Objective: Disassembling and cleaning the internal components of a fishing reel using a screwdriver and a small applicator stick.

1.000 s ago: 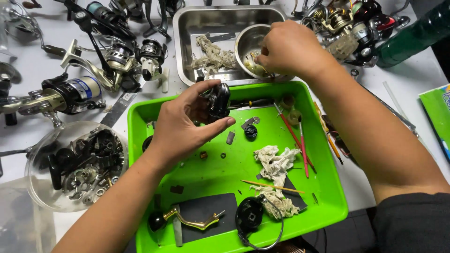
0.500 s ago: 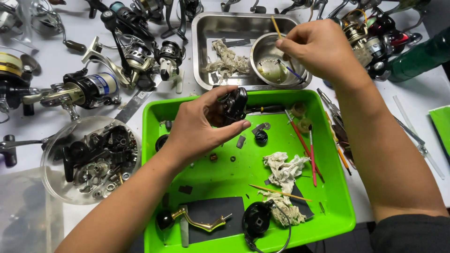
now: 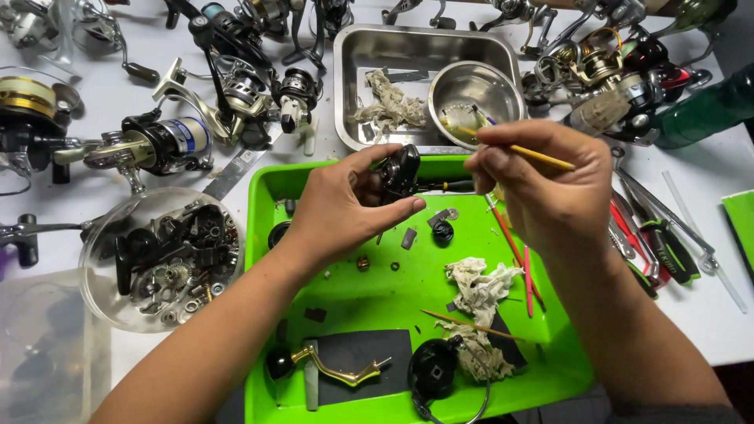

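Note:
My left hand grips a small black reel body above the far edge of a bright green tray. My right hand pinches a thin yellow-handled brush just right of that part, its tip pointing toward a small steel bowl. In the tray lie a gold reel handle, a black round cover, crumpled rags, small screws and washers, and red sticks.
A steel pan behind the tray holds the bowl and a dirty rag. Several fishing reels crowd the far and left table. A clear bowl of dark parts sits left; pliers and tools lie right.
My right hand has come back from the steel bowl with the brush and now sits beside the reel body. My left hand has kept hold of the part.

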